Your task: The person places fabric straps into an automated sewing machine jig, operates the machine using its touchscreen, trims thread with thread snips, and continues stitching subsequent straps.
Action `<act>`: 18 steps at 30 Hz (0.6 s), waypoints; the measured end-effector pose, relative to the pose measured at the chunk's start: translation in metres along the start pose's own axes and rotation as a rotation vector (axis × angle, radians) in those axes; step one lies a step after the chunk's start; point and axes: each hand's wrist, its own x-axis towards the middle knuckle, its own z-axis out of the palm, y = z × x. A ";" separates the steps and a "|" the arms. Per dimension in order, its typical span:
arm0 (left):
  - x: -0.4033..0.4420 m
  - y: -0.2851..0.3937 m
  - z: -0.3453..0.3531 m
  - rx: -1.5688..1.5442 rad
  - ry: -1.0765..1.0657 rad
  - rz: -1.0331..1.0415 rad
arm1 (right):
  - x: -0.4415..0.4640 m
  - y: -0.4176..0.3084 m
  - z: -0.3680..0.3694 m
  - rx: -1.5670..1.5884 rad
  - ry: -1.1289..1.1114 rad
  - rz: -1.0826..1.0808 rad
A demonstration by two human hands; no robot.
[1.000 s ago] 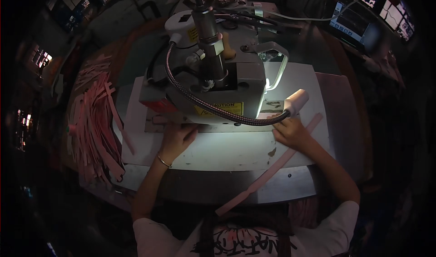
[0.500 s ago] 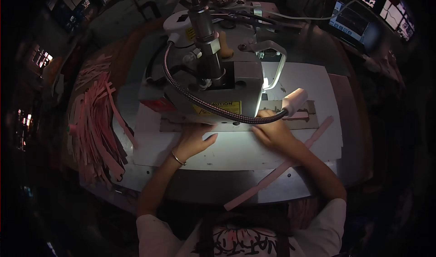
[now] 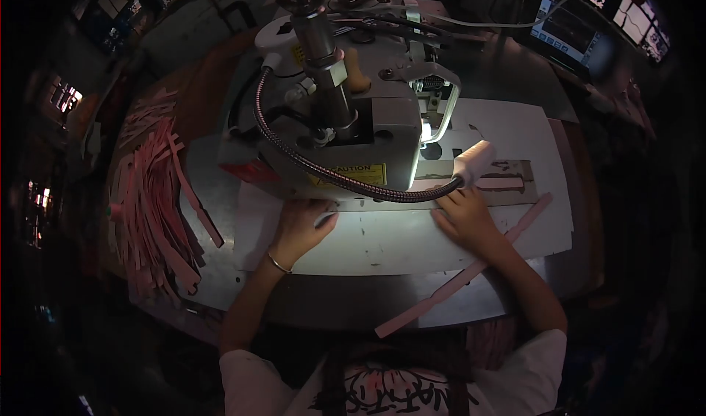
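Upper right: lit monitor [image 3: 577, 25], tilted, blue icons [image 3: 555, 43] along lower edge; pale cable [image 3: 507, 25] curving past it. Bright paned window [image 3: 637, 23] farther right; second window [image 3: 65, 96] far left

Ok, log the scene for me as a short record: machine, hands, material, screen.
Machine: machine head with yellow caution label, above a white sheet
Left hand: thumb spread, beside the machine head's near edge; fingertips unclear
Right hand: at the slotted panel, just below the lamp
Loose pink strip: diagonal, passing beneath the right forearm
Pink strip bundle: heaped left of the sheet
Screen: lit, far right; text unreadable
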 end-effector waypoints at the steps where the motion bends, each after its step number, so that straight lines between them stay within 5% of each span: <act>1: 0.001 0.002 0.000 0.017 -0.004 0.017 | -0.003 0.001 -0.001 -0.011 0.003 0.005; 18: -0.006 0.042 0.011 -0.104 0.012 0.020 | -0.041 0.020 -0.015 0.009 0.044 0.105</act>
